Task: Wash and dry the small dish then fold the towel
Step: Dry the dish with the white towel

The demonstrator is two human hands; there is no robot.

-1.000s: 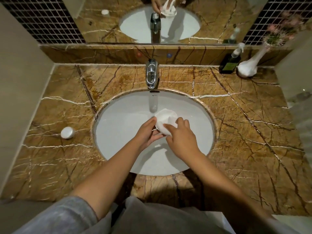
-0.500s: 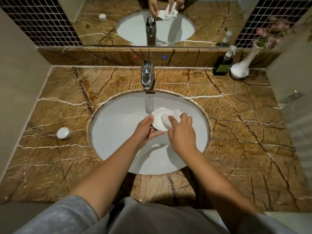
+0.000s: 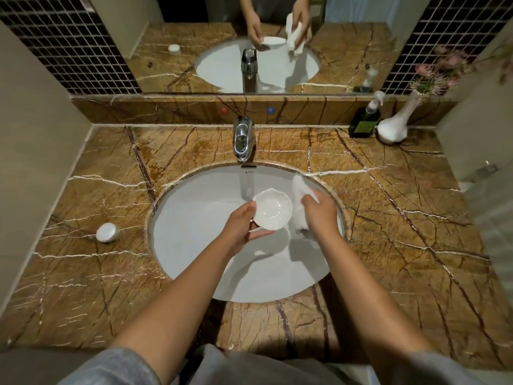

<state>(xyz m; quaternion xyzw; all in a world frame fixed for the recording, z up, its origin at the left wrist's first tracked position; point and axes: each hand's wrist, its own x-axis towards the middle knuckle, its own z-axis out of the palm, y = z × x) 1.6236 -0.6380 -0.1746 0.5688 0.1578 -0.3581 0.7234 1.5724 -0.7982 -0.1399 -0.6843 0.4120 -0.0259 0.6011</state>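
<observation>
Over the white sink [image 3: 194,245], the left hand [image 3: 240,227] grips the small dish [image 3: 272,209] by its near edge, thumb on the rim and fingers underneath, its hollow facing up. Just beside it, the right hand [image 3: 319,212] is closed around a bunched white towel [image 3: 299,195], which touches the dish's right side. Behind them the faucet [image 3: 243,138] stands on the brown marble counter [image 3: 402,218]; a small white round lid [image 3: 107,232] sits well off to the left.

glossy ceramic dish [image 3: 272,209], chrome faucet [image 3: 243,139], veined marble counter [image 3: 388,218]
</observation>
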